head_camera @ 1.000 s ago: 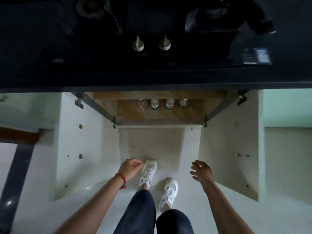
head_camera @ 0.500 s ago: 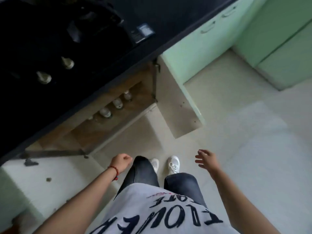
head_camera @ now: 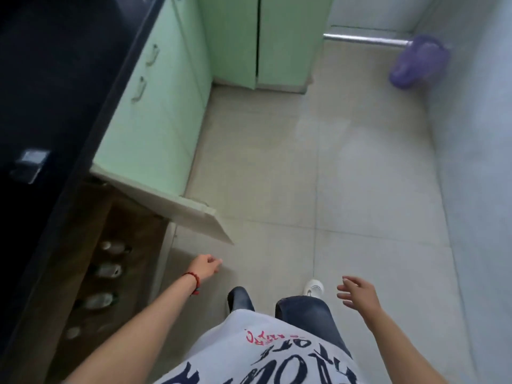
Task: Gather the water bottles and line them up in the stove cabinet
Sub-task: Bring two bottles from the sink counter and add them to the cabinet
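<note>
both hands empty: left hand point(head_camera: 205, 266) loosely curled, right hand point(head_camera: 357, 291) fingers spread. water bottles point(head_camera: 106, 270), four i think, blurry, lined up in the open stove cabinet point(head_camera: 83, 253) at left, door point(head_camera: 166, 206) swung out.

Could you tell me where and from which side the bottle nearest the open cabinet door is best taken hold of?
Probably round the middle of the bottle, coming in from the open front of the stove cabinet. It seems to stand upright in a row, so its front side looks free, while its neighbour is close beside it. Both hands are empty.
</note>
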